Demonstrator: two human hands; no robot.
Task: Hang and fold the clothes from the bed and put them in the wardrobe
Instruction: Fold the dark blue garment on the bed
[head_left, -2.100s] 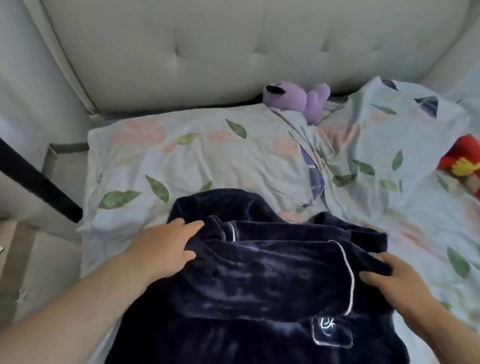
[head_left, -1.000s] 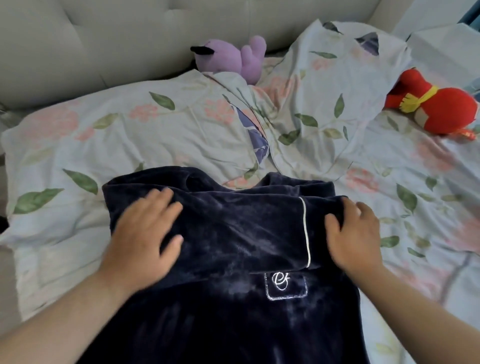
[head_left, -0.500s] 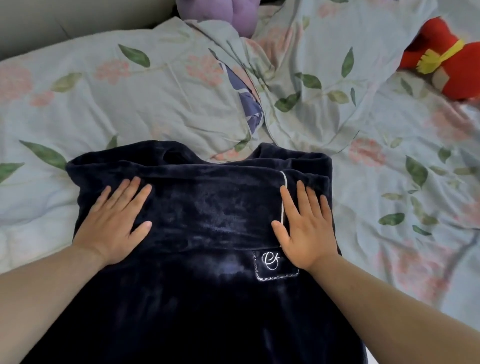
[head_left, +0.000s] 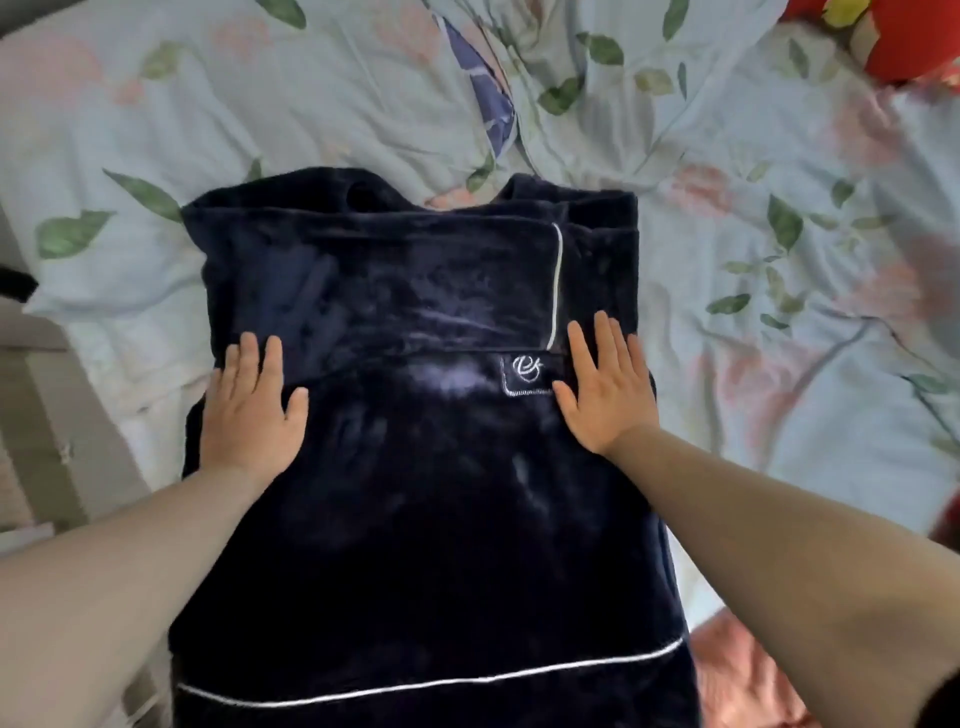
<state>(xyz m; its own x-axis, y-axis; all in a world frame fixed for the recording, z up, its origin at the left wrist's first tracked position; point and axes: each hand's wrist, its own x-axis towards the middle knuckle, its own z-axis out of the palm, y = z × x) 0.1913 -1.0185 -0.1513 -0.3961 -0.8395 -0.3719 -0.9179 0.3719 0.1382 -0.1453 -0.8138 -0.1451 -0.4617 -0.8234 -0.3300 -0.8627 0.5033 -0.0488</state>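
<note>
Both flat, open hands, left (head_left: 249, 410) and right (head_left: 605, 387), had slid nearer along the robe (head_left: 426, 493), gripping nothing, leaving the fold beyond them smoothed for further folding.

1. Dark navy velvet garment (head_left: 415, 467) with white piping lies flat on the floral bed (head_left: 779, 312).
2. Its top part is folded down; an embroidered pocket (head_left: 525, 375) peeks below the fold.

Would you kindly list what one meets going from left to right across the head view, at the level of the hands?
Floral bedsheet → left hand → embroidered pocket logo → right hand → more floral bedsheet; both hands lie flat on the dark navy garment.
</note>
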